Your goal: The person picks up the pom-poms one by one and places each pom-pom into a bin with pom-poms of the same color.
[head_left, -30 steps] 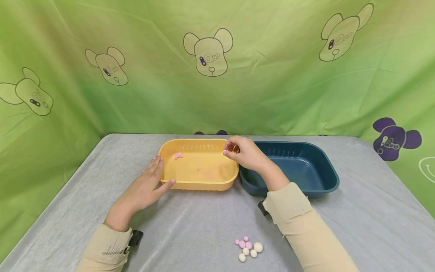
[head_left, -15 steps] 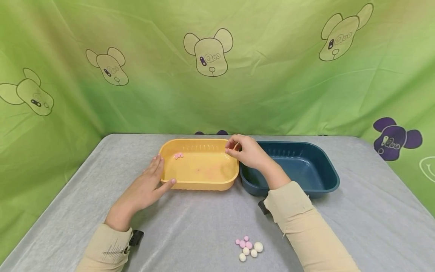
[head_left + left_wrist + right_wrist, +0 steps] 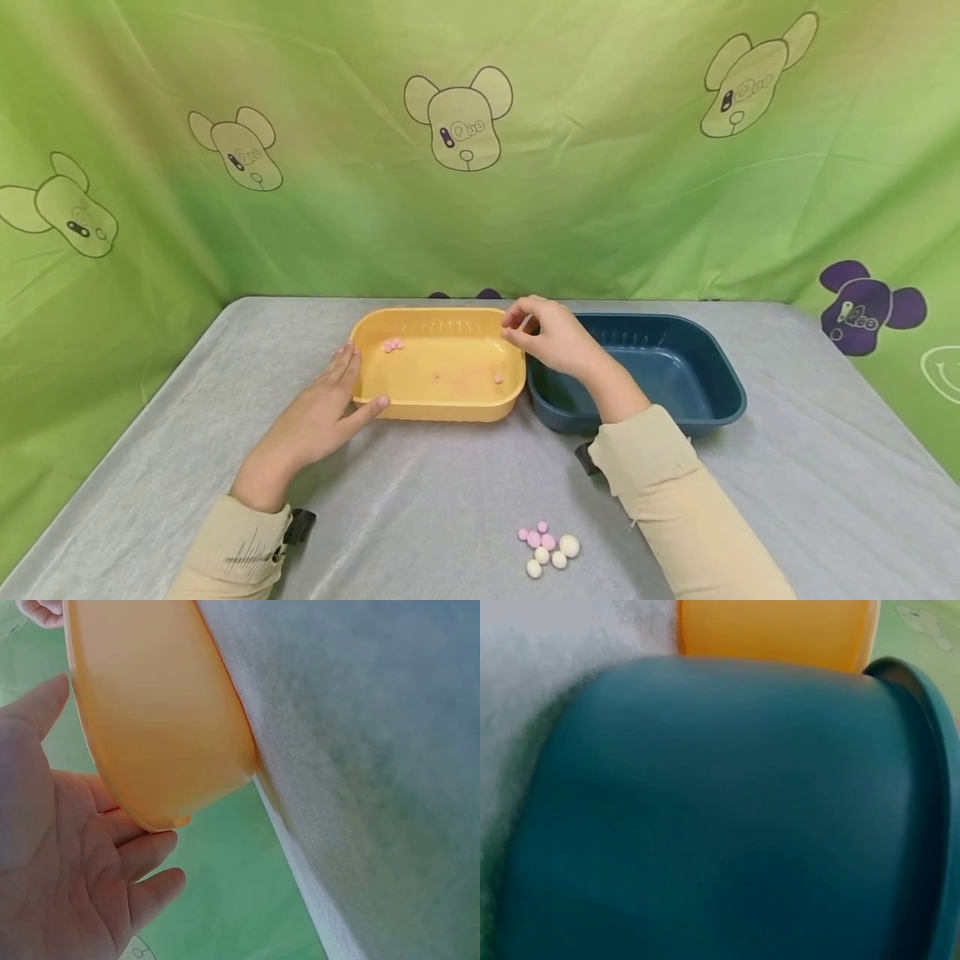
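Observation:
My left hand (image 3: 318, 414) rests at the left end of a yellow tub (image 3: 427, 410), fingers extended along the outside and thumb at the front rim. In the left wrist view its fingers (image 3: 155, 896) lie loosely against the rim. My right hand (image 3: 555, 337) hovers over the tub's right end, fingers bent and slightly parted from the thumb, nothing visible between them. Below it, one small pink ball (image 3: 498, 379) lies on the tub floor. Several pink balls (image 3: 393, 344) sit together at the tub's back left. The right wrist view does not show the hand.
A dark blue tub (image 3: 645, 387) stands right beside the yellow one, under my right forearm. On the grey cloth (image 3: 420, 517) near the front lie several pink balls (image 3: 534, 539) and white balls (image 3: 569, 546) in a cluster. A green printed curtain (image 3: 337, 225) hangs behind.
The right hand has let go of a pink ball, which now lies on the yellow tub's floor at the right. That hand has shifted slightly right; the left hand has stayed put.

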Demonstrator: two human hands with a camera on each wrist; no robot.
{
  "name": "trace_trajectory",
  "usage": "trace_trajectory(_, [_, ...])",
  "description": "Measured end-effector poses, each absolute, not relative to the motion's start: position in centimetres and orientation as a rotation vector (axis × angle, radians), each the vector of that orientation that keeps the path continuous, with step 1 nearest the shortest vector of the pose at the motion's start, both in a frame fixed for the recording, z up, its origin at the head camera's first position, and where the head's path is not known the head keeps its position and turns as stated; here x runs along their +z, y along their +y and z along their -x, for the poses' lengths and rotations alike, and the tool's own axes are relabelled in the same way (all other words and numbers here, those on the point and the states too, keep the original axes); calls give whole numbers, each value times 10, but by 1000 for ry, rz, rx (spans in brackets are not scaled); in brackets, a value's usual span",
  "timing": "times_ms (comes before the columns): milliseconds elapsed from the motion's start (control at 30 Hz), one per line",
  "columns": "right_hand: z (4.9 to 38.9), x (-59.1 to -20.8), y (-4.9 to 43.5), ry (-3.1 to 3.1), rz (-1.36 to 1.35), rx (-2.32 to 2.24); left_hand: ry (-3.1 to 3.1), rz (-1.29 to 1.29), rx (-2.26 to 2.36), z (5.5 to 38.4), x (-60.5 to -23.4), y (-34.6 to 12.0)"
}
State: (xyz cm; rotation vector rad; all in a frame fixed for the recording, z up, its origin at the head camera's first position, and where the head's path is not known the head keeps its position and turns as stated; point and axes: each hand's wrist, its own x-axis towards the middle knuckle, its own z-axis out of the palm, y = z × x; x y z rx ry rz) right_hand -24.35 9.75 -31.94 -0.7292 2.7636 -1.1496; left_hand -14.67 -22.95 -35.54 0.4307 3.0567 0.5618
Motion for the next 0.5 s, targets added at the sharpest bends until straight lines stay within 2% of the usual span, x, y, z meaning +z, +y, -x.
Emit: trace_trajectory(500, [229, -321, 117, 2813, 791, -1128, 3067, -384, 583, 146, -352, -229])
